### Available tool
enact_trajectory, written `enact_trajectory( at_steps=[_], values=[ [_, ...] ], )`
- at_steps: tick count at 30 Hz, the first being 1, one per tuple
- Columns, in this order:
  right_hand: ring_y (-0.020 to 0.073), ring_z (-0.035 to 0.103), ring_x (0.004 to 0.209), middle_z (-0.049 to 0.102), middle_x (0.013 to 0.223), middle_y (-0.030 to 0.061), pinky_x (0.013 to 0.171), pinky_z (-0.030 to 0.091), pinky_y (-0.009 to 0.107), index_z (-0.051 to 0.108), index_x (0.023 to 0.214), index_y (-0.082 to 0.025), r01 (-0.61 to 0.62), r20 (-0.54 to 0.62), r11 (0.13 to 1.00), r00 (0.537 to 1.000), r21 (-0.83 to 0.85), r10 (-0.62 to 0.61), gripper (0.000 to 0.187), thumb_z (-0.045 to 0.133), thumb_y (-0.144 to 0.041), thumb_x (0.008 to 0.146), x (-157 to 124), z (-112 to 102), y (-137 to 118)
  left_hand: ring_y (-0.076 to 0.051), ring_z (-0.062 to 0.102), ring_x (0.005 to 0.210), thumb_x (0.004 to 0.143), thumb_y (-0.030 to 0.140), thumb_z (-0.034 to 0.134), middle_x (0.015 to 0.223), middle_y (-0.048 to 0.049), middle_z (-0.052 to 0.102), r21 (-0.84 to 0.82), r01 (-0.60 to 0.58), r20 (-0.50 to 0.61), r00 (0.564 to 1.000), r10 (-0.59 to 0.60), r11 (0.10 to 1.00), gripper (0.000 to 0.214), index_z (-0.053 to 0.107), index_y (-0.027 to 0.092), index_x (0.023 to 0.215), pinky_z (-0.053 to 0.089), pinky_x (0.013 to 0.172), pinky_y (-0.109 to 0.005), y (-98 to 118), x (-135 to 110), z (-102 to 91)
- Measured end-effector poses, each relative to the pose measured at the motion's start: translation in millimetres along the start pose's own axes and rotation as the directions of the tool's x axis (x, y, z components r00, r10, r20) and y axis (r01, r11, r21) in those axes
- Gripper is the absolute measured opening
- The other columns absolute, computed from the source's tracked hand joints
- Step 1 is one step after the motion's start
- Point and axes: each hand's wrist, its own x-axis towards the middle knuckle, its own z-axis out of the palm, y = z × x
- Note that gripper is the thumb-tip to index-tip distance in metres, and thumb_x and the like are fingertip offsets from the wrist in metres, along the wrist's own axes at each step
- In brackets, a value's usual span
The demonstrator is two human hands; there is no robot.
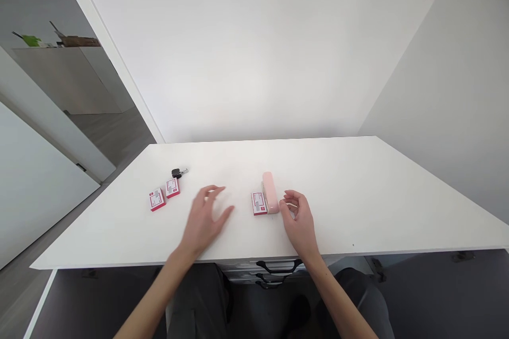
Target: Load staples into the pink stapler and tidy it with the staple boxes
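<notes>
Head view: left hand (203,220) spread, right hand (299,222) loosely curled beside the pink stapler (270,192), in from the surface's front edge (246,260)!
A stray thumb bump could shove it into the red-and-white box (259,203).

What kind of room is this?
Probably a study corner or small office, though I can't be sure. There's a wide white desk against a wall, with drawers underneath and what looks like a pink stapler on top.
</notes>
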Motion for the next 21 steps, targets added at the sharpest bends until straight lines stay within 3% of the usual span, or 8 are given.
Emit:
enact_trajectory(
  at_steps=[2,5,8,11,13,15,18,21],
  values=[
    [0.0265,0.065,0.108,0.063,0.125,0.0148,0.083,0.057,0.039,0.057,0.122,-0.021,-0.004,0.0,1.0,1.0,0.007,0.004,0.035,0.058,-0.044,0.095,-0.5,-0.2,-0.4,-0.034,0.05,0.132,0.098,0.047,0.056,0.136,-0.014,0.052,0.152,0.079,-0.137,0.989,-0.058,0.985,0.043,0.056,0.024,0.134,0.039,0.114,-0.053,-31.2,-3.7,-20.1],
    [0.027,0.065,0.108,0.064,0.123,0.0147,0.082,0.057,0.04,0.058,0.121,-0.021,0.007,0.002,1.0,1.0,0.016,-0.007,0.034,0.059,-0.042,0.094,-0.8,0.0,-0.3,-0.041,0.041,0.138,0.094,0.055,0.055,0.146,-0.019,0.046,0.322,0.254,-0.226,0.956,-0.186,0.912,0.057,0.054,0.019,0.138,0.034,0.114,-0.061,-81.4,-9.2,-50.2],
    [0.0272,0.065,0.108,0.065,0.122,0.0145,0.083,0.057,0.041,0.059,0.12,-0.021,0.001,0.007,1.0,1.0,0.019,-0.001,0.033,0.059,-0.042,0.094,-0.7,0.3,0.4,-0.044,0.04,0.14,0.091,0.061,0.054,0.151,-0.0187,0.048,0.382,0.284,-0.134,0.959,-0.251,0.879,0.068,0.049,0.018,0.142,0.035,0.112,-0.063,-120.3,-13.9,-77.7],
    [0.0272,0.065,0.108,0.065,0.122,0.0143,0.082,0.057,0.04,0.059,0.12,-0.021,0.0,0.013,1.0,1.0,0.019,0.0,0.034,0.059,-0.042,0.094,-0.8,0.4,1.0,-0.04,0.046,0.139,0.092,0.063,0.05,0.147,-0.0157,0.055,0.324,0.227,0.059,0.964,-0.259,0.918,0.068,0.045,0.021,0.145,0.038,0.112,-0.059,-136.5,-18.0,-98.8],
    [0.0269,0.066,0.107,0.065,0.122,0.0142,0.082,0.057,0.04,0.059,0.12,-0.021,-0.002,0.014,1.0,1.0,0.02,0.002,0.034,0.059,-0.043,0.094,-1.0,0.3,1.1,-0.038,0.049,0.137,0.092,0.064,0.05,0.146,-0.0134,0.057,0.288,0.219,0.096,0.962,-0.255,0.932,0.067,0.045,0.023,0.145,0.041,0.111,-0.056,-133.2,-21.3,-105.8],
    [0.0265,0.066,0.107,0.066,0.122,0.0138,0.081,0.057,0.039,0.059,0.12,-0.021,-0.008,0.013,1.0,1.0,0.021,0.008,0.034,0.06,-0.043,0.094,-1.1,0.2,1.2,-0.038,0.052,0.134,0.091,0.065,0.053,0.144,-0.013,0.058,0.254,0.231,0.014,0.97,-0.243,0.939,0.067,0.047,0.024,0.143,0.044,0.109,-0.055,-119.8,-24.8,-104.9],
    [0.0262,0.066,0.106,0.066,0.121,0.0135,0.081,0.056,0.038,0.059,0.12,-0.021,-0.01,0.016,1.0,1.0,0.019,0.009,0.034,0.059,-0.043,0.094,-1.0,0.0,1.0,-0.034,0.059,0.126,0.09,0.062,0.06,0.142,-0.0125,0.059,0.109,0.174,-0.141,0.977,-0.158,0.979,0.065,0.048,0.023,0.141,0.048,0.107,-0.05,-85.9,-28.1,-88.3],
    [0.0263,0.066,0.107,0.066,0.121,0.0138,0.081,0.056,0.038,0.059,0.119,-0.021,-0.008,0.017,1.0,1.0,0.018,0.008,0.034,0.058,-0.044,0.095,-0.9,-0.5,0.5,-0.03,0.06,0.127,0.09,0.056,0.066,0.142,-0.0103,0.06,-0.06,0.059,-0.032,0.998,-0.061,0.996,0.063,0.047,0.026,0.142,0.048,0.109,-0.048,-44.7,-24.8,-59.5]
  ],
)
